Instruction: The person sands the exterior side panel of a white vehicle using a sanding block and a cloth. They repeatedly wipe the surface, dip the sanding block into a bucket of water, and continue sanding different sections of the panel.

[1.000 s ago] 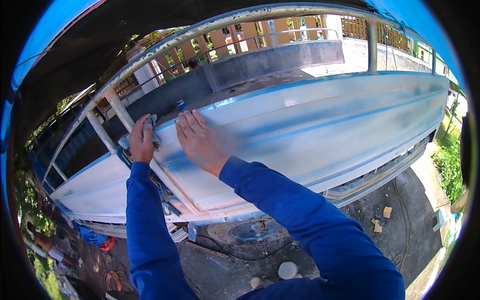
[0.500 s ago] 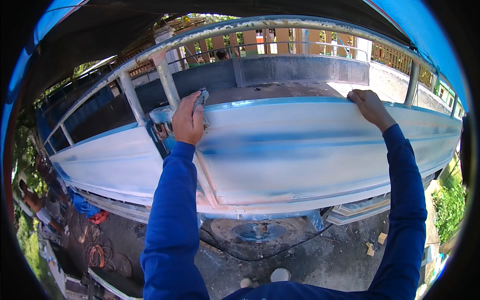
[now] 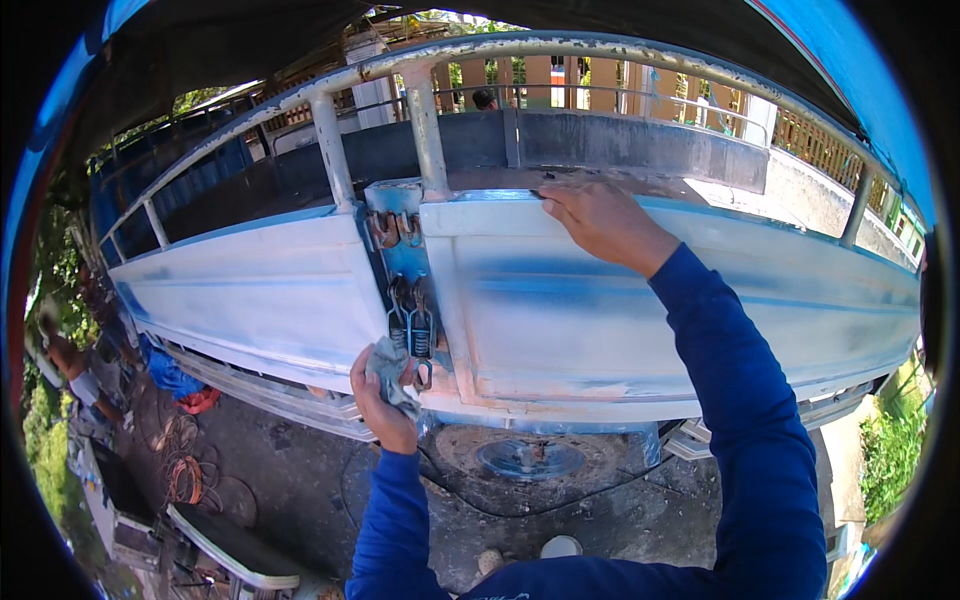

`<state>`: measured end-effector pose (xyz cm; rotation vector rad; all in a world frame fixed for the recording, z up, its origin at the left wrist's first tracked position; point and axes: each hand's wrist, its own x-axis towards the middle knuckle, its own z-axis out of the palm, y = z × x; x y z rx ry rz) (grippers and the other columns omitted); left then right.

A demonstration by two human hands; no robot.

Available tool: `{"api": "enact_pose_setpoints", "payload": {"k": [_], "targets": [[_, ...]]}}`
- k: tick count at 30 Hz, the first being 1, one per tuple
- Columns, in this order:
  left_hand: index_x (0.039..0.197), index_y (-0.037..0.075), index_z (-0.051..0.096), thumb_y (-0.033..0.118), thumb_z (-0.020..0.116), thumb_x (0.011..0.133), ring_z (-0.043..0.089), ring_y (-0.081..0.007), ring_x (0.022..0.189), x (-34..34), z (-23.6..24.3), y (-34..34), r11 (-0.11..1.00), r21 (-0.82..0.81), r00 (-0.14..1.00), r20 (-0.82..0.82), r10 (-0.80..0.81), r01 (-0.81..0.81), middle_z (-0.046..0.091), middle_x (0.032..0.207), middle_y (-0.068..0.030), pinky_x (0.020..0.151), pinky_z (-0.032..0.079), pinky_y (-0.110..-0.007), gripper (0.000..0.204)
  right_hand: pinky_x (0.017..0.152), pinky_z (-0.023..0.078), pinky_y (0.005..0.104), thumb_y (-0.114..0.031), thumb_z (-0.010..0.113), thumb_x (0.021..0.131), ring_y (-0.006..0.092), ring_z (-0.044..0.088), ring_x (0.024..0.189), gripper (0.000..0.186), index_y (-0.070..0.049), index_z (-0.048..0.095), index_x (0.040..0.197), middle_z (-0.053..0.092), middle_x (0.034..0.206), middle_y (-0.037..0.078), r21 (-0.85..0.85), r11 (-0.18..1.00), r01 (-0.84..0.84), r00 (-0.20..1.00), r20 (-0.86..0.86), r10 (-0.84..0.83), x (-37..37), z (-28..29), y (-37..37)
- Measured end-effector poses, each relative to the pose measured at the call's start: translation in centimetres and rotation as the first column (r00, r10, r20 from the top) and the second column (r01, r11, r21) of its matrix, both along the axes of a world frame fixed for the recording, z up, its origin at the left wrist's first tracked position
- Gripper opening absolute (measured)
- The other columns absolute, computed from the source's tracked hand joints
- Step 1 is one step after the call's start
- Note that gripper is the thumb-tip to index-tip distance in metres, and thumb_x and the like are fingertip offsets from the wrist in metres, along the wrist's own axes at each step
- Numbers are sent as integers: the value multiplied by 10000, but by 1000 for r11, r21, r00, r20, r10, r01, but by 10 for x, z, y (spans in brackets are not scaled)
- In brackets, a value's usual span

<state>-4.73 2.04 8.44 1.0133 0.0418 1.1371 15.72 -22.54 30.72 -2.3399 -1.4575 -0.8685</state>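
Observation:
My left hand (image 3: 385,410) is closed round a crumpled grey cloth or sheet (image 3: 393,368), low beside the latch hardware (image 3: 410,318), which has springs and hooks on a blue post between two panels. My right hand (image 3: 610,228) rests on the top edge of the right-side panel (image 3: 760,260), fingers bent over it; anything under the fingertips is too small to make out. That panel is white with blue patches. A similar left-side panel (image 3: 240,280) adjoins the post. A chipped grey railing (image 3: 560,48) runs above both panels.
A wheel (image 3: 530,457) sits below the panels. Coiled hoses (image 3: 185,475), blue and red sheeting (image 3: 175,370) and a white container (image 3: 560,548) lie on the ground. A co-worker (image 3: 85,380) is at the far left; another person's head (image 3: 485,98) shows beyond the vehicle bed.
My left hand has moved down from the panel's top to the lower latch with the grey cloth or sheet. My right hand, farther right half a second ago, has moved leftward along the top edge.

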Motion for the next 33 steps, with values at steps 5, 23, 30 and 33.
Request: {"api": "enact_pose_setpoints", "payload": {"k": [5, 23, 30, 33], "targets": [[1441, 21, 419, 156, 441, 1032, 614, -287, 1188, -44, -61, -36, 960, -276, 981, -172, -96, 45, 529, 1375, -177, 983, 586, -450, 431, 847, 574, 448, -175, 545, 990, 328, 722, 964, 248, 5, 713, 1013, 743, 1023, 179, 75, 996, 38, 987, 153, -49, -11, -22, 68], [1134, 120, 734, 121, 684, 895, 657, -292, 1018, 233, 162, -249, 109, 761, 734, 563, 381, -640, 704, 1065, -66, 916, 521, -428, 244, 1087, 443, 383, -109, 436, 1088, 300, 577, 1264, 353, 42, 581, 1371, 615, 1342, 186, 733, 481, 480, 876, -375, -303, -84, -174, -332], [1150, 112, 709, 152, 640, 891, 625, -294, 1049, 284, 176, -504, 144, 841, 849, 497, 179, -522, 661, 1077, -93, 950, 498, -421, 272, 653, 489, 288, -174, 535, 1010, 123, 634, 857, 302, -103, 617, 1292, 667, 1049, 3, 361, -368, 857, 493, -784, 377, -287, -424, -430], [1151, 112, 710, 148, 623, 892, 609, -294, 1094, 303, 176, -583, 120, 855, 862, 493, 119, -505, 655, 1075, -98, 986, 482, -427, 275, 606, 498, 297, -144, 526, 983, 129, 644, 820, 304, -113, 607, 1274, 662, 1009, -1, 244, -378, 893, 433, -692, 577, -354, -464, -443]]}}
